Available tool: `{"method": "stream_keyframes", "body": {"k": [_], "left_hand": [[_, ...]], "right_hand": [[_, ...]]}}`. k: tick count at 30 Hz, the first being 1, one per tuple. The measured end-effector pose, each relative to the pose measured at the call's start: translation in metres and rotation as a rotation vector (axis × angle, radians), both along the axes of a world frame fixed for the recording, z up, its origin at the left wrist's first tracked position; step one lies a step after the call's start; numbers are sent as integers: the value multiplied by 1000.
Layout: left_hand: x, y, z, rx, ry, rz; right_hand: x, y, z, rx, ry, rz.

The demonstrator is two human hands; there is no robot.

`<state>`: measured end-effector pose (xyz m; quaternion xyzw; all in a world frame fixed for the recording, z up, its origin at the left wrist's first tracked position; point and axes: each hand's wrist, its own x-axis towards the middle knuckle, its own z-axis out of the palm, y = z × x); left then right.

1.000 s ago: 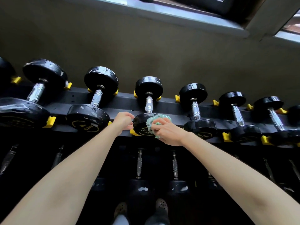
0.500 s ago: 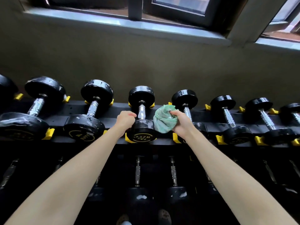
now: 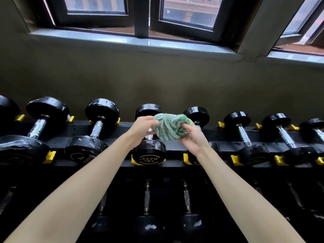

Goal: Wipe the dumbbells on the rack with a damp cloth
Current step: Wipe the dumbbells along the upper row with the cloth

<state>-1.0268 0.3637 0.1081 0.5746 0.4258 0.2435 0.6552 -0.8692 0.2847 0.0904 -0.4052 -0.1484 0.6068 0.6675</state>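
Observation:
A black rack [image 3: 175,146] carries a row of black dumbbells with chrome handles. The middle dumbbell [image 3: 149,153] stands right below my hands, its handle mostly hidden by them. I hold a crumpled green cloth [image 3: 171,127] in the air above the rack rail. My right hand [image 3: 192,137] grips the cloth from below on the right. My left hand [image 3: 142,128] pinches its left edge. The dumbbell to the right [image 3: 197,114] is partly covered by my right hand. Wet streaks show on the two big dumbbells at left [image 3: 91,134].
Yellow cradles [image 3: 186,158] separate the dumbbells on the front rail. A lower tier with more dumbbells [image 3: 147,199] sits in shadow below. Behind the rack is a plain wall with a window sill [image 3: 133,42] above. Smaller dumbbells [image 3: 245,137] continue to the right.
My right hand lifted the cloth off the middle dumbbell's front head. My left hand left that head and now holds the cloth too. The view tilted up.

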Motion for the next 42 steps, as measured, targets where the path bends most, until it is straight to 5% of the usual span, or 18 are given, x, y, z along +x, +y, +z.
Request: {"method": "stream_keyframes", "body": {"k": [6,13,18,26,31,37,42], "left_hand": [[-2,3,14,119,-149,151],[7,7,36,74,-220,-46],[11,6,44,12,-255,-131],[-2,16,48,-7,31,-300],[0,19,41,10,243,-56],[-6,16,46,262,353,-257],[-8,20,43,403,422,-111]], "right_hand": [[2,-3,-2,-91,-328,204],[8,-1,-1,-253,-196,378],[5,1,3,-60,-233,384],[9,0,22,-22,-490,273],[10,1,22,-120,-580,155],[0,2,29,-136,-1365,74],[-9,7,35,-130,-1139,50]]}}
